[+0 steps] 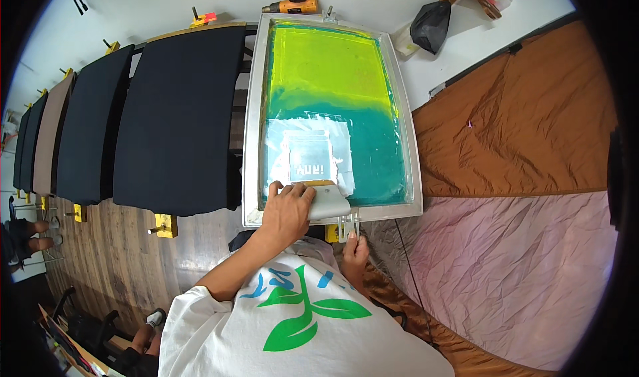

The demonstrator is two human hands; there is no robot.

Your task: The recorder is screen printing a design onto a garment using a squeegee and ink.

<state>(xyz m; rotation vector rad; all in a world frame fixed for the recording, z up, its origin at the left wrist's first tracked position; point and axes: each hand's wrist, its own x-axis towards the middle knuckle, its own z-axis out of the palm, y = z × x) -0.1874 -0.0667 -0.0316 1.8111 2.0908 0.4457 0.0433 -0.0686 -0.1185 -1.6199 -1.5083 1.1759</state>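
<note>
A screen printing frame (411, 144) lies in front of me, its mesh yellow-green at the far end and teal nearer me. Pale tape borders a small printing window (311, 156) near the frame's close left side. My left hand (287, 210) grips a grey squeegee (331, 202), its fingers over the top, at the near edge of that window. White ink shows along the tape around the window. Below the frame's near edge, my right hand (355, 254) closes on a metal bracket (348, 226) attached there; part of that hand is hidden by my shirt.
Boards covered in dark fabric (180, 117) stand in a row to the left, with yellow clamps (166, 225) at their ends. An orange heat gun (293, 6) lies beyond the frame. Brown fabric (512, 117) spreads at the right. Another person's legs (40, 237) show far left.
</note>
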